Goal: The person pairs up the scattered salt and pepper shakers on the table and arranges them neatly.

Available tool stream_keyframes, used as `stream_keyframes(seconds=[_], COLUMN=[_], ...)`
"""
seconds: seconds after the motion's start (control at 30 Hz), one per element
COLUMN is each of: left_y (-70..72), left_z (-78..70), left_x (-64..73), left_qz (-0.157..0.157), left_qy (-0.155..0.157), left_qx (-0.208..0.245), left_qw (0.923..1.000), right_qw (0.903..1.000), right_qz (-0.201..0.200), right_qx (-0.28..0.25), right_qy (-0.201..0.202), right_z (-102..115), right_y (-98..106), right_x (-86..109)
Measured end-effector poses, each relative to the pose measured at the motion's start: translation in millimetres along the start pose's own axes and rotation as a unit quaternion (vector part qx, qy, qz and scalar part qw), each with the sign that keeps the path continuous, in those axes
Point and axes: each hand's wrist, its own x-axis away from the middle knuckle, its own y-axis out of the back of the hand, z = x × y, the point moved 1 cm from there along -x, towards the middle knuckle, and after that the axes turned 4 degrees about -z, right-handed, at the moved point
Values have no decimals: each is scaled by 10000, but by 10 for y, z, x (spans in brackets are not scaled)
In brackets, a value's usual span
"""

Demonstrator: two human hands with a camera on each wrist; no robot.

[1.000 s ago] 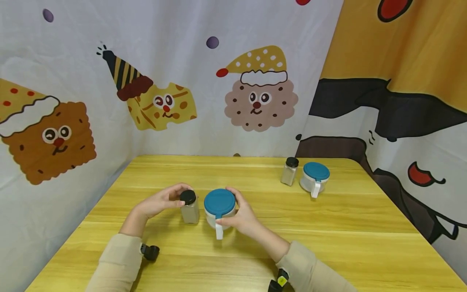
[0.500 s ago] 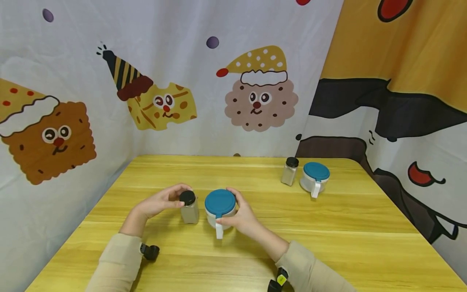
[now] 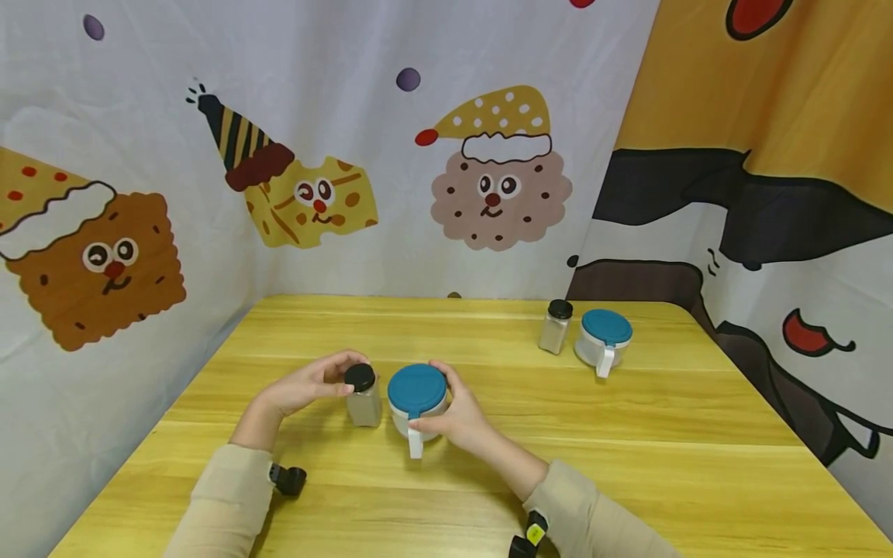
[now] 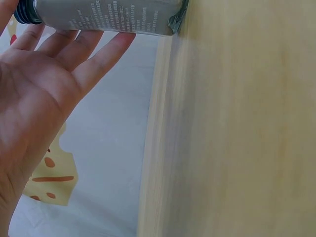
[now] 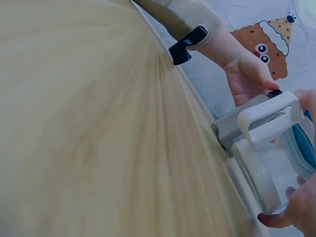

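Yellow tabletop [image 3: 684, 411] is stretching, toward its left edge, beneath a black-capped bottle [image 3: 364, 408] the left hand [image 3: 307, 385] is pinching and a blue-lidded jar [image 3: 417, 399] the right hand [image 3: 463, 418] is gripping, both probably light, stiff, slick, best held round their sides.

The head view looks forward and down over the tabletop [image 3: 670, 473]. Both wrist views sit low and close, tipped sideways (tabletop fills the left one's right side). All three share the bottle [image 3: 365, 408], lower middle in the head frame.
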Motion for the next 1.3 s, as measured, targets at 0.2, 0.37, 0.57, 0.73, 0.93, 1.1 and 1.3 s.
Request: stream_keyframes(seconds=[0.2,0.37,0.57,0.73,0.93,1.1,1.3], left_y=[-4,-7,-9,-6,-4,-6,-6], left_z=[-12,-28,-38,-35,-39,-49,-40], left_x=[-1,-2,-4,-5,-3,-5,-6], left_qz=[24,58,81,87,43,11,10], left_qy=[17,42,50,30,75,139,179], left_qx=[30,69,96,107,49,1,12], left_qw=[10000,10000,9999,9999,10000,9999,9998], right_qw=[10000,9999,9999,9999,10000,10000,9999], right_qz=[-18,-69,-87,-34,-14,19,84], right_qx=[11,78,102,85,55,30,-29], right_qy=[-24,-55,-50,-68,-64,-46,-73], right_z=[-11,-14,-17,-18,-28,-36,-36], right_y=[-12,-18,-24,-30,-33,-29,-24], right_x=[-1,-7,-16,-16,-21,-20,-16])
